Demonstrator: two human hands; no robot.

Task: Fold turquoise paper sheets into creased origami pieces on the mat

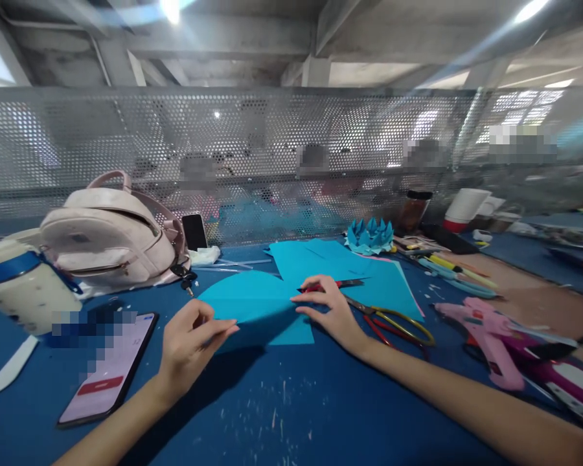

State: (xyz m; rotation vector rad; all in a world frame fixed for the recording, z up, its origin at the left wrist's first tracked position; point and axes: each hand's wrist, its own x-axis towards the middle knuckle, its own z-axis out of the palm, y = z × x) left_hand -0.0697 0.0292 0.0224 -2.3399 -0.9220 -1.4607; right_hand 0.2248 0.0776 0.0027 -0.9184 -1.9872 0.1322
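Bare forearms reach in from the near edge of the blue desk (282, 401) toward a turquoise paper (252, 304) lying flat at its middle. That paper has a rounded upper edge and a straight lower corner. On its left, the left hand (189, 343) pinches the near edge, thumb and fingers closed on the sheet. On its right, the right hand (328, 307) lies open, fingers spread and pressing the sheet down. Just behind it lie more turquoise sheets (320, 259) and a red-handled cutter (340, 283), and scissors (393, 321) with yellow-and-red handles sit just beside the right wrist. A pink glue gun (486, 336) lies farther right. To the left lie a phone (109, 372), a pink backpack (107, 236) and a white jar (24, 285). A folded paper crown (369, 236) stands by the perforated screen (126, 149).
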